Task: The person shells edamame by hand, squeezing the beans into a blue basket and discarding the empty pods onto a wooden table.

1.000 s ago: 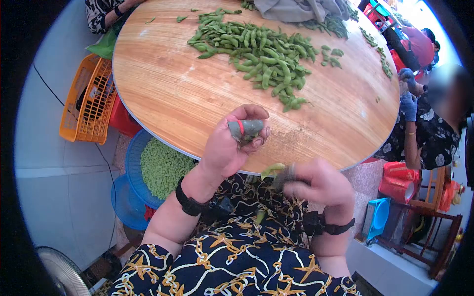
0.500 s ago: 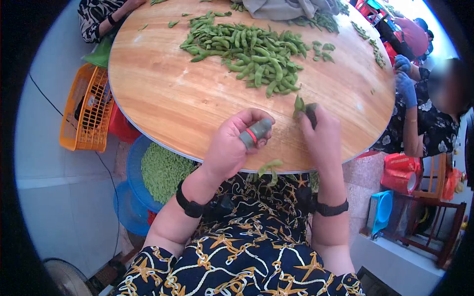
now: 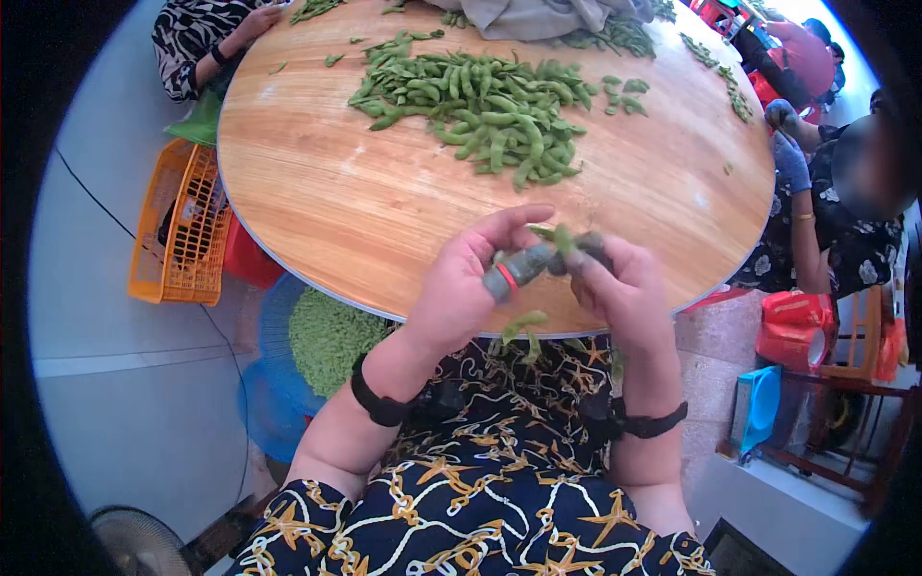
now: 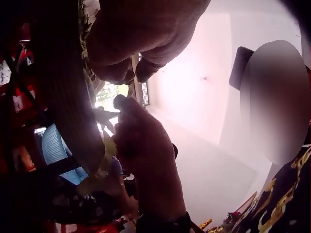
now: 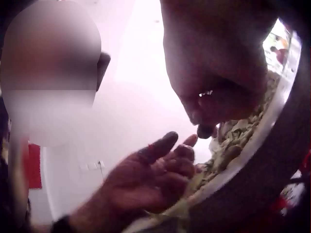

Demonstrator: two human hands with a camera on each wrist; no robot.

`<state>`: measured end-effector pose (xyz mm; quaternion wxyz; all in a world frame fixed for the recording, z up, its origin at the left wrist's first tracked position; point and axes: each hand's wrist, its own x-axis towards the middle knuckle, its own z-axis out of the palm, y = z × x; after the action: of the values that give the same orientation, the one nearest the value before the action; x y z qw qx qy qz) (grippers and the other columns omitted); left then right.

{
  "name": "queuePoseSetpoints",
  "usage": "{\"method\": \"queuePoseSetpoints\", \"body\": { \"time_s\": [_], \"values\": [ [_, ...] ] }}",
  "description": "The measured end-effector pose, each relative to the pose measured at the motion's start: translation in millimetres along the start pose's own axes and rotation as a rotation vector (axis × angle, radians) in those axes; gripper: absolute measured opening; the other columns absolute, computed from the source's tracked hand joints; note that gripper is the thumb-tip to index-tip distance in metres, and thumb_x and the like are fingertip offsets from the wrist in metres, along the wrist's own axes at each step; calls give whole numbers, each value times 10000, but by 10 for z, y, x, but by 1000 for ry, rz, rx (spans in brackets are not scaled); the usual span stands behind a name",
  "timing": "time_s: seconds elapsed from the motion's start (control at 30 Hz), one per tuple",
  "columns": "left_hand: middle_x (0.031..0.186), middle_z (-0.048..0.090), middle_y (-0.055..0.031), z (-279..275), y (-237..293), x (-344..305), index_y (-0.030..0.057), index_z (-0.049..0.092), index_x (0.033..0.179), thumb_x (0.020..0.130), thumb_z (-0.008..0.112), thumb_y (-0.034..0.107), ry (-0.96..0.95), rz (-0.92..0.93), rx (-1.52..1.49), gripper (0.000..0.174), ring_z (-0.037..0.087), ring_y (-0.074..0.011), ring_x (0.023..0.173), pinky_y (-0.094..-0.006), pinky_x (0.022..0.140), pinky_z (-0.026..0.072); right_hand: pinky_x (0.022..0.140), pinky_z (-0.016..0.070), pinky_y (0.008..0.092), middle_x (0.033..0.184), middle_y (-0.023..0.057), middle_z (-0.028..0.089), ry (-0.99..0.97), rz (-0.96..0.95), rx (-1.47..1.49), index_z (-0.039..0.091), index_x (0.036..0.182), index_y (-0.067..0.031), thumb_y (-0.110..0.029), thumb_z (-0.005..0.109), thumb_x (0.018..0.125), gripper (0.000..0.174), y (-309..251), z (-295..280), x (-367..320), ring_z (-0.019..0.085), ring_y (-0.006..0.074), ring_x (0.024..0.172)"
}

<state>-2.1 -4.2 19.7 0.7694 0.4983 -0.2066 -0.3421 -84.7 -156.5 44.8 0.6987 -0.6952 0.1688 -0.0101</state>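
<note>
Both hands meet over the table's near edge. In the head view my right hand [image 3: 629, 288] pinches a green pod [image 3: 565, 240] between thumb and fingers, its tips darkly covered. My left hand [image 3: 461, 283] is beside it, palm up, fingers loosely bent, its thumb in a grey-green cover with a red band and reaching to the pod. The right wrist view shows the left hand [image 5: 153, 179] with thumb and fingers apart; whether its palm holds anything is unclear. Pods [image 3: 523, 326] hang at the table edge below the hands. A large pile of pods [image 3: 499, 110] lies beyond.
Grey cloth [image 3: 538, 17] lies at the round table's [image 3: 317, 206] far side. Lower left are a blue basket of shelled beans [image 3: 336, 336] and an orange crate [image 3: 178, 226]. One person [image 3: 802, 192] sits at the right, another [image 3: 197, 43] at the upper left.
My right hand first went from the near edge up over the table and came to hold a pod, then moved left to meet my left hand. The left thumb now points towards the pod.
</note>
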Motion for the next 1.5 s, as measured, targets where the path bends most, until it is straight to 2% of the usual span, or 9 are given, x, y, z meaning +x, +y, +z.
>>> {"method": "queuePoseSetpoints", "body": {
  "time_s": [0.13, 0.33, 0.73, 0.93, 1.07, 1.17, 1.23, 1.33, 1.5],
  "values": [
    [843, 551, 9, -47, -1, -24, 23, 558, 1077, 821, 627, 179, -75, -224, -279, 307, 507, -47, 716, -171, 601, 406, 416, 258, 164, 575, -46, 440, -333, 182, 404, 567, 851, -40, -177, 524, 879, 147, 50, -71, -44, 345, 25, 456],
    [864, 611, -28, -6, -129, -17, 29, 580, 936, 799, 641, 93, -35, 10, -457, 163, 573, -78, 767, -192, 649, 456, 452, 299, 169, 647, -37, 478, -312, 79, 348, 523, 868, -52, -183, 448, 927, 162, 60, 73, -127, 392, 29, 523],
    [842, 588, -14, 46, -234, -99, 35, 574, 895, 803, 632, 98, 208, 275, 251, 125, 546, -84, 759, -227, 684, 453, 453, 332, 180, 643, -29, 505, -74, -261, -174, 516, 823, -47, -131, 439, 925, 152, 216, 186, -115, 416, 34, 516],
    [850, 597, -14, -99, -118, -114, 26, 594, 923, 825, 609, 119, -94, -133, -406, 136, 556, -95, 763, -224, 671, 460, 426, 286, 155, 624, -39, 483, -445, 202, 644, 534, 829, -65, -163, 447, 925, 162, 237, 106, -153, 390, 22, 486],
    [777, 593, -21, -165, -85, -123, 21, 600, 872, 830, 604, 155, -283, -164, -470, 141, 559, -102, 689, -227, 599, 450, 427, 292, 166, 619, -44, 484, -525, 242, 667, 544, 813, -61, -200, 457, 924, 198, 164, 98, -179, 387, 20, 478],
    [699, 570, -9, -177, 21, -226, 24, 606, 855, 826, 607, 162, -259, -208, -222, 141, 535, -89, 629, -225, 555, 427, 439, 346, 214, 593, 5, 523, -593, 85, 39, 559, 815, -46, -199, 507, 894, 181, 136, 4, -96, 441, 50, 487],
    [662, 555, 1, -118, 135, -301, 28, 610, 851, 823, 612, 169, -176, -246, -31, 143, 519, -80, 602, -223, 537, 413, 486, 416, 298, 594, 97, 565, 148, -433, -423, 574, 817, -29, -180, 560, 844, 154, 166, 70, 60, 540, 152, 515],
    [618, 489, 65, -22, 228, -293, 51, 612, 891, 795, 654, 150, -365, -233, 550, 144, 461, -34, 572, -186, 530, 370, 548, 450, 366, 659, 185, 580, 270, -308, -816, 597, 848, -21, -156, 621, 779, 153, 151, 76, 173, 592, 289, 605],
    [741, 562, 39, -41, 77, -198, 59, 594, 965, 805, 647, 154, 108, -179, 73, 194, 458, -19, 585, -158, 505, 347, 530, 443, 330, 643, 131, 591, 241, -347, -661, 604, 833, -23, -168, 646, 770, 163, 193, 107, 144, 590, 224, 580]
  ]
}}
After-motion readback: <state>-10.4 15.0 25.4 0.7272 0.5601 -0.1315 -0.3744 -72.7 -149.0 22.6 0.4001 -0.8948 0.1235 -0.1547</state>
